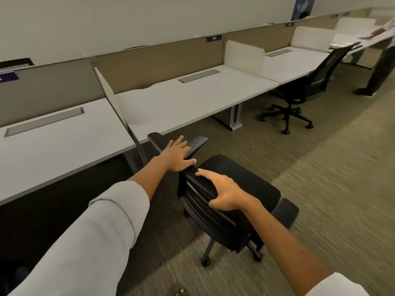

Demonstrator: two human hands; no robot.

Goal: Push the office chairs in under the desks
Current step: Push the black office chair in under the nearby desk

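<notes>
A black office chair stands on the carpet just in front of the middle white desk, turned partly sideways. My left hand lies flat on the top edge of its backrest, near one armrest. My right hand grips the same top edge a little nearer to me, fingers curled over it. The chair's seat points right, away from the desk. A second black chair stands at the desk farther right, its seat partly under the desktop.
White desks run in a row along a tan partition, with upright white dividers between them. A desk leg stands right of the middle bay. A person stands at the far right. Carpeted aisle lies to my right.
</notes>
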